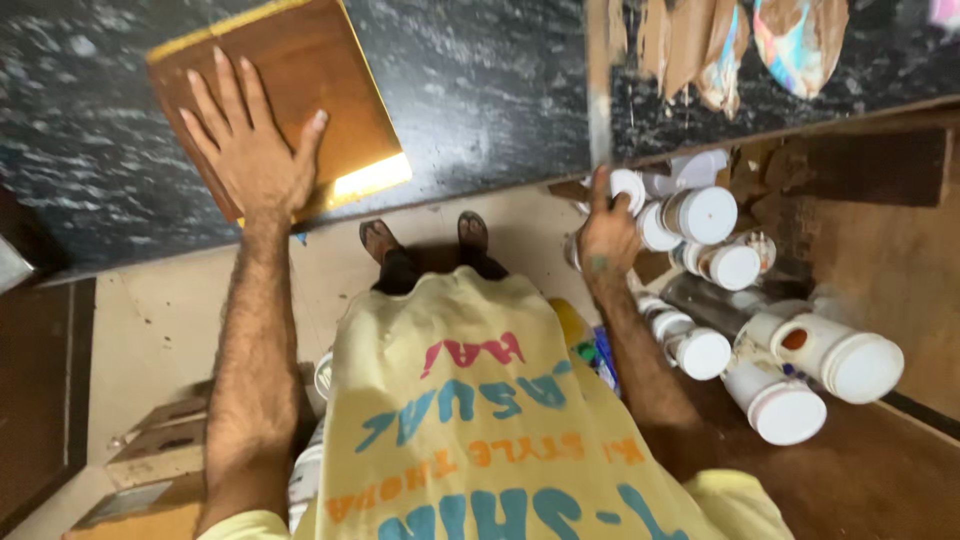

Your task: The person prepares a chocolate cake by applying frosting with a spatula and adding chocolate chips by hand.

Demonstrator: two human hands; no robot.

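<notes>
My left hand (250,150) lies flat, fingers spread, on a brown wooden board (300,70) with a yellow edge that rests on the dark speckled countertop (480,90). My right hand (607,235) reaches down to a lower shelf and grips a white-capped plastic jar (628,190) among other jars. My yellow printed shirt and sandalled feet show below on the pale floor.
Several white-lidded jars (705,215) lie and stand on a brown wooden shelf (880,470) at the right. Paint-smeared pieces (800,35) sit on the counter's top right. Cardboard boxes (160,455) stand on the floor at lower left.
</notes>
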